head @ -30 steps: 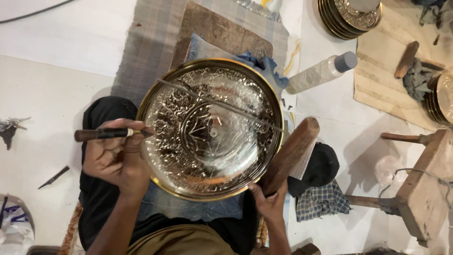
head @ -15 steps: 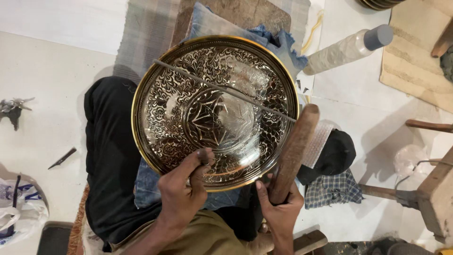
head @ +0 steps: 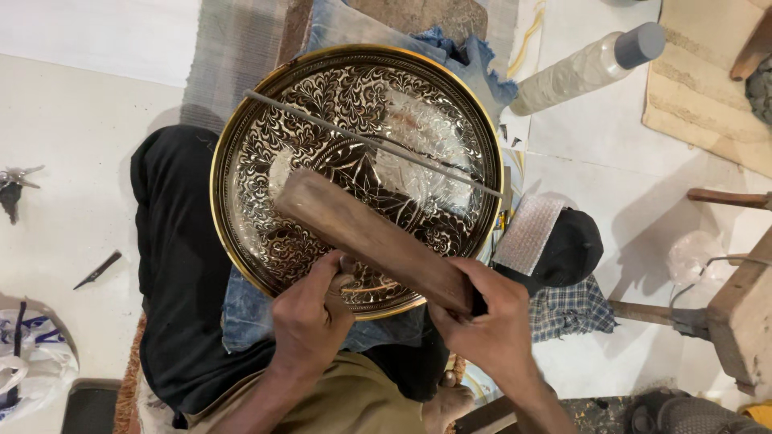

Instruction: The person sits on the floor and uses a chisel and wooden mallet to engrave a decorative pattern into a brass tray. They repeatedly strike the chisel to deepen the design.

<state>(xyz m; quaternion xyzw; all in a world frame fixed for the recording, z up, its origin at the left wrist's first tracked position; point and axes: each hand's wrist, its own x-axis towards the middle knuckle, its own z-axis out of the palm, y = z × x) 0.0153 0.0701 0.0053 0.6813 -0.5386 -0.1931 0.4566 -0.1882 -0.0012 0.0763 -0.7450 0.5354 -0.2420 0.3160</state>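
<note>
Right now the right hand (head: pixel 494 325) is wrapped around the near end of a long wooden block (head: pixel 374 237), which slants up and to the left across the engraved brass tray (head: pixel 265 153). That block looks dense and stiff, probably weighty enough to want a full closed grip at the end, as it has now. The left hand (head: pixel 310 317) is curled at the tray's near rim with its fingers closed around something small; I cannot tell what it is. Resting on a blue cloth (head: pixel 241 309) over the person's lap, the tray is wide, shallow and rigid, and its polished surface looks slippery, so the raised rim seems the safest place to hold. A thin metal rod (head: pixel 322 124) lies loose across the tray, beyond the block's far end, and could likely roll if the tray tips.

Off the tray's right edge a black cap (head: pixel 575 241) and a checked cloth (head: pixel 575 309) lie just beside it, with a plastic bottle (head: pixel 583 68) lying on its side further up. On the left, the pale floor (head: pixel 72 161) offers more open room, with only a small blade (head: pixel 98 269) and some keys (head: pixel 16 189) well apart
</note>
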